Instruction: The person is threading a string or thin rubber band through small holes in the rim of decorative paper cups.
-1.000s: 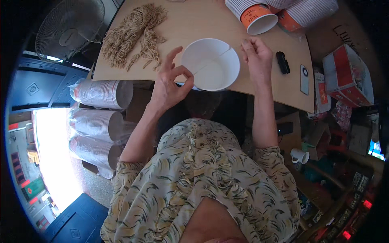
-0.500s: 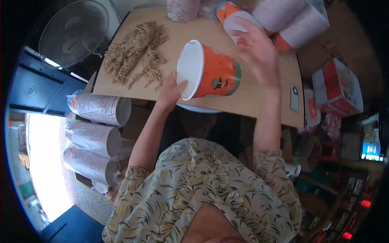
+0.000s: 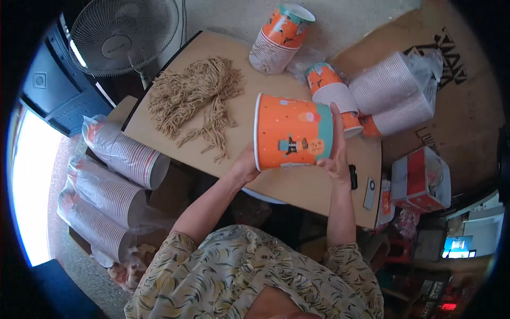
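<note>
Turned since half a second ago, the orange paper bucket with teal base band (image 3: 293, 132) lies sideways, long axis left-right, mouth leftward, gripped between the left hand (image 3: 245, 166) under its rim and the flat-open right hand (image 3: 334, 154) on its base, one bucket held above the wooden tabletop (image 3: 297, 183).

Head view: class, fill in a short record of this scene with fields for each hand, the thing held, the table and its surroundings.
held thing: orange paper bucket, lying on its side, open end to the person's left
left hand: at the bucket's rim, underneath
right hand: flat against the bucket's base end
table: tan cord bundle, stacked cups
surroundings: fan, bagged cup stacks
</note>
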`<state>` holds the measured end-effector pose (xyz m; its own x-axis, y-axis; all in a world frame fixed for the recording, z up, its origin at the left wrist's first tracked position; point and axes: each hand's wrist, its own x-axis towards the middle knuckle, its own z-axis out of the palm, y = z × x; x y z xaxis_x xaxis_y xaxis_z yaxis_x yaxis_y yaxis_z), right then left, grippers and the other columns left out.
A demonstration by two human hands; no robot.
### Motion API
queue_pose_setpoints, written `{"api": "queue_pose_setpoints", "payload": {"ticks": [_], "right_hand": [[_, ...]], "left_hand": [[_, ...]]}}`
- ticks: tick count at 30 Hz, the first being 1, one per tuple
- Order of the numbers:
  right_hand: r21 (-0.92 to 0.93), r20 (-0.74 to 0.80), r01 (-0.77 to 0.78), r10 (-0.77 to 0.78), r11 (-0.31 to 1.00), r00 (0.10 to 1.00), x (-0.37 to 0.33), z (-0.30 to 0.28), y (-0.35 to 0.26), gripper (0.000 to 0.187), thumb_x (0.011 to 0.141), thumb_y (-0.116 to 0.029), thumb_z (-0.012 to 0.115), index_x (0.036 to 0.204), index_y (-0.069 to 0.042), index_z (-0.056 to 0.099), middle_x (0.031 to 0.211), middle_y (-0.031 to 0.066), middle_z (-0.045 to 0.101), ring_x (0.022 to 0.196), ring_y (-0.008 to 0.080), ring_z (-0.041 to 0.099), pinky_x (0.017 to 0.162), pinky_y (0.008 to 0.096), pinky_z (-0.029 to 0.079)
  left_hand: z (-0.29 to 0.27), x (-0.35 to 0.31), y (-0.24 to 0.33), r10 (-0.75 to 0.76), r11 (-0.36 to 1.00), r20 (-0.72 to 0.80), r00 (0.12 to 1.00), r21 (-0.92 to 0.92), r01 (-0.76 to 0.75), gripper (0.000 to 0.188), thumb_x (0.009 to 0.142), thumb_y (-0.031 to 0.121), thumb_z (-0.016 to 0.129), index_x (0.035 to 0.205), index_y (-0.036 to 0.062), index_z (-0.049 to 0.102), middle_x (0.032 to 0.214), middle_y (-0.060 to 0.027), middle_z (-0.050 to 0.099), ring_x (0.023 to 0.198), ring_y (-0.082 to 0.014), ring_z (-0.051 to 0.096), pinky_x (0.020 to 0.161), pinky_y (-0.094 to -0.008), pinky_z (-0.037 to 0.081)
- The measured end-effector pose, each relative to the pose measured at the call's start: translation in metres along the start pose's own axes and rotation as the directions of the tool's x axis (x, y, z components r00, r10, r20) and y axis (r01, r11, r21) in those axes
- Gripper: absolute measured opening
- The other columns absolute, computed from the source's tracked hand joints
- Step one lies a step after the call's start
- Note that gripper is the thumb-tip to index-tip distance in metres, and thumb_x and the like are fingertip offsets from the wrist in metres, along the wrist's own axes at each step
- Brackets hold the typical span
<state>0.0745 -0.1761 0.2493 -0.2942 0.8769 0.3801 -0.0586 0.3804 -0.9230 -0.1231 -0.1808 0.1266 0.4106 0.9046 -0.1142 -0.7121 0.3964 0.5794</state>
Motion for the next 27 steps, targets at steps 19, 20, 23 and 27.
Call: {"api": "queue_pose_setpoints", "payload": {"ticks": [19, 20, 23, 27], "right_hand": [[-0.915, 0.393, 0.315, 0.38, 0.252, 0.837, 0.403, 0.083, -0.047, 0.091, 0.067, -0.049, 0.083, 0.138, -0.002, 0.051, 0.131, 0.02, 0.06, 0.12, 0.0287, 0.058, 0.101, 0.0362, 0.046], [-0.944, 0.322, 0.262, 0.375, 0.202, 0.869, 0.414, 0.085, -0.045, 0.088, 0.066, -0.05, 0.083, 0.134, 0.0, 0.055, 0.127, 0.0213, 0.063, 0.116, 0.0292, 0.061, 0.097, 0.0377, 0.049], [-0.954, 0.275, 0.187, 0.444, 0.233, 0.852, 0.444, 0.08, -0.042, 0.077, 0.07, -0.048, 0.08, 0.127, 0.0, 0.061, 0.12, 0.0186, 0.066, 0.11, 0.0265, 0.063, 0.093, 0.0373, 0.05], [-0.954, 0.19, 0.112, 0.269, 0.279, 0.944, 0.448, 0.087, -0.048, 0.066, 0.073, -0.046, 0.079, 0.119, -0.001, 0.067, 0.109, 0.0151, 0.07, 0.101, 0.0232, 0.065, 0.089, 0.0354, 0.051]], "left_hand": [[-0.063, 0.002, 0.005, 0.353, 0.776, -0.074, 0.933, 0.58, -0.248, 0.021, 0.1, 0.015, 0.06, 0.114, -0.0002, 0.062, 0.095, -0.0055, 0.069, 0.09, -0.0111, 0.066, 0.081, -0.0269, 0.053], [-0.067, -0.001, -0.007, 0.362, 0.76, -0.023, 0.932, 0.586, -0.281, 0.016, 0.099, 0.013, 0.06, 0.107, -0.0004, 0.065, 0.087, -0.0032, 0.069, 0.083, -0.0082, 0.064, 0.075, -0.0258, 0.053], [-0.074, -0.015, -0.032, 0.346, 0.494, 0.103, 0.932, 0.825, -0.275, 0.014, 0.093, 0.013, 0.065, 0.102, 0.0027, 0.068, 0.078, -0.0113, 0.07, 0.063, -0.0189, 0.068, 0.06, -0.0325, 0.054], [-0.074, -0.015, -0.03, 0.412, 0.449, 0.168, 0.895, 0.817, -0.361, 0.015, 0.091, 0.015, 0.066, 0.1, 0.0031, 0.068, 0.078, -0.0167, 0.069, 0.061, -0.0263, 0.068, 0.058, -0.0364, 0.054]]}}
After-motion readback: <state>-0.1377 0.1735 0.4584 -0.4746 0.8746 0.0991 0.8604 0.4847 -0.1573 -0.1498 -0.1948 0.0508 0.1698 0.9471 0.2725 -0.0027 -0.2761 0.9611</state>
